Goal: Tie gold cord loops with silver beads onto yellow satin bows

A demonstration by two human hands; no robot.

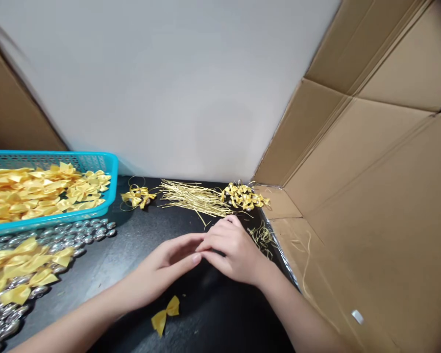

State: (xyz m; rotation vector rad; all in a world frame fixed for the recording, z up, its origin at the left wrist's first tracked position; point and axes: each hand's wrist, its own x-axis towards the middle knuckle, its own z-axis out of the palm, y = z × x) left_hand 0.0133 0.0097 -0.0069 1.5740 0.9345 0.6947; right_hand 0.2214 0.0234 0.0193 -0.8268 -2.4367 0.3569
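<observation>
My left hand (pixel 165 262) and my right hand (pixel 233 250) meet above the black table (pixel 213 318), fingertips touching. Thumb and fingers are drawn together on both, and whatever may be between them is hidden. A single yellow ribbon bow (pixel 165 315) lies on the table just below my left hand. Beyond my right hand is a pile of thin gold ties (pixel 193 196). To its right sits a cluster of yellow bows with small shiny pieces (pixel 242 196), and a smaller cluster of bows (pixel 137 197) lies to its left.
At the left stands a blue plastic basket (pixel 112 184) full of yellow bows. Silver bead-like pieces (pixel 84 233) spread in front of it, with loose yellow bows (pixel 18 264) on top. Tangled gold strands (pixel 262 238) lie by the right edge. Cardboard (pixel 371 196) and a white panel (pixel 176 88) enclose the table.
</observation>
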